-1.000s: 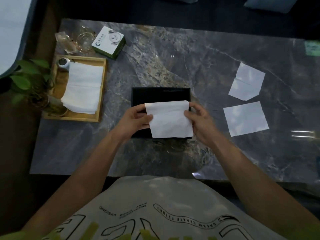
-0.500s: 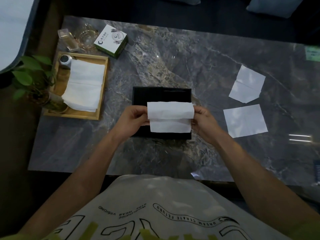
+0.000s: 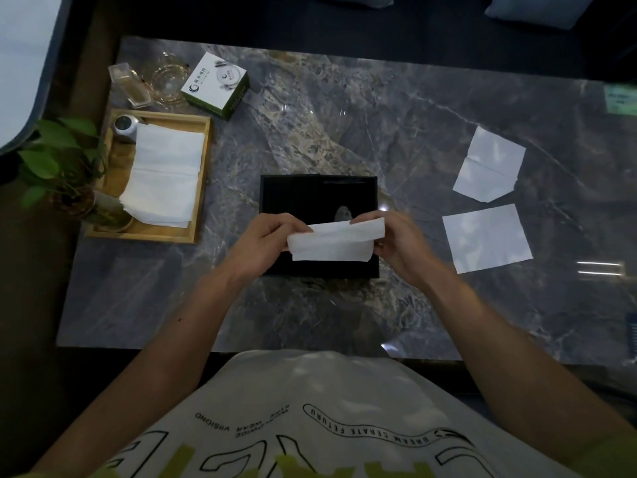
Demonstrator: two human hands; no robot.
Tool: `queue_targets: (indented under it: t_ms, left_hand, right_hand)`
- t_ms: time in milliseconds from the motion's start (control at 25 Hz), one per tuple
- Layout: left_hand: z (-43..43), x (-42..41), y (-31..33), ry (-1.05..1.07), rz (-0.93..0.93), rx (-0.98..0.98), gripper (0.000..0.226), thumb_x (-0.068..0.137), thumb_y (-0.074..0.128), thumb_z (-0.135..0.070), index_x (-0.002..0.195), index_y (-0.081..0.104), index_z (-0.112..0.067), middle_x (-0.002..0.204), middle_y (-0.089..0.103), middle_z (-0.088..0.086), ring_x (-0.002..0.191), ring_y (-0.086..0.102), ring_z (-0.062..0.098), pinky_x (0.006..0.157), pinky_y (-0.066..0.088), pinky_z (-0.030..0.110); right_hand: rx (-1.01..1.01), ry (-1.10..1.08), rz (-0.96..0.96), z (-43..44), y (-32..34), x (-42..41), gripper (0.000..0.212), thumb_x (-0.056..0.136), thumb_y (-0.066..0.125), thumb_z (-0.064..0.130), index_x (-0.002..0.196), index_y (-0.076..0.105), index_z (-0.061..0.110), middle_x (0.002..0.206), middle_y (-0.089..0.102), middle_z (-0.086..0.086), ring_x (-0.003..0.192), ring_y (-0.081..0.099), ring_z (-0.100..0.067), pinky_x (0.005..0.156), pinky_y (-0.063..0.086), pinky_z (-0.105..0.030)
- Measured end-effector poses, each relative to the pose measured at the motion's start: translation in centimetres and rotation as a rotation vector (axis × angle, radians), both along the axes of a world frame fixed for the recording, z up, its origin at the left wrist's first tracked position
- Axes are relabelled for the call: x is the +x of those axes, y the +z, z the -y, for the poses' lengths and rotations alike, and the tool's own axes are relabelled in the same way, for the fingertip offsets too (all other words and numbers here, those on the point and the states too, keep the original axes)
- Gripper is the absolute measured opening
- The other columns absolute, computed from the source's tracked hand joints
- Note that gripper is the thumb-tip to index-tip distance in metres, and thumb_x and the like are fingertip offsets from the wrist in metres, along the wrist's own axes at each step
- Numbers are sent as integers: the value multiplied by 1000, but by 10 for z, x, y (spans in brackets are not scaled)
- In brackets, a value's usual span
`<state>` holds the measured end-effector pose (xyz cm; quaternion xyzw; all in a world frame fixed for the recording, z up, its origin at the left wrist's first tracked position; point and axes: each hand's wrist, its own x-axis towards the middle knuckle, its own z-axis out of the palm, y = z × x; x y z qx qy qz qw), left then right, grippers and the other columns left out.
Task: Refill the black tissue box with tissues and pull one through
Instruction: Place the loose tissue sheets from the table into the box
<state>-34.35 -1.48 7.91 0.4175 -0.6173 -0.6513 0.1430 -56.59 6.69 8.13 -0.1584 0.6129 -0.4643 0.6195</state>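
The black tissue box (image 3: pixel 300 198) lies flat at the middle of the marble table (image 3: pixel 413 132). Over its near half I hold a white tissue (image 3: pixel 332 244), folded into a narrow band. My left hand (image 3: pixel 265 241) pinches its left end and my right hand (image 3: pixel 401 244) pinches its right end. A stack of white tissues (image 3: pixel 163 181) lies in a wooden tray (image 3: pixel 203 174) at the left. Two loose tissues lie flat at the right, one farther (image 3: pixel 489 165) and one nearer (image 3: pixel 486 238).
Behind the tray stand a green and white carton (image 3: pixel 215 84), a glass dish (image 3: pixel 169 79) and a small clear bottle (image 3: pixel 129 86). A small round tin (image 3: pixel 124 125) sits in the tray's far corner. A potted plant (image 3: pixel 58 167) overlaps the table's left edge.
The tissue has been folded from a nearly square sheet into a narrow band, its far part brought over toward me. Both hands stayed over the box's near half.
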Motion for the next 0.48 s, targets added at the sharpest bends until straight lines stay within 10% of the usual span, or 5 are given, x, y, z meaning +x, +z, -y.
queue_targets:
  t_ms: [240, 480]
  left_hand:
    - [-4, -5, 2, 6, 147, -151, 19, 94, 57, -21, 91, 75, -20, 97, 69, -10, 91, 63, 6, 79, 48, 16]
    - [-9, -10, 3, 17, 120, -82, 47, 84, 72, -25, 126, 53, -36, 93, 71, -6, 87, 69, 3, 75, 56, 17]
  right_hand:
    - [-14, 64, -86, -2, -9, -3, 9, 86, 66, 5, 91, 72, 8, 88, 69, 0, 82, 67, -14, 66, 55, -25]
    - [-98, 170, -174, -5, -10, -6, 39, 79, 61, -17, 99, 69, 16, 98, 71, -4, 83, 67, -16, 65, 54, -25]
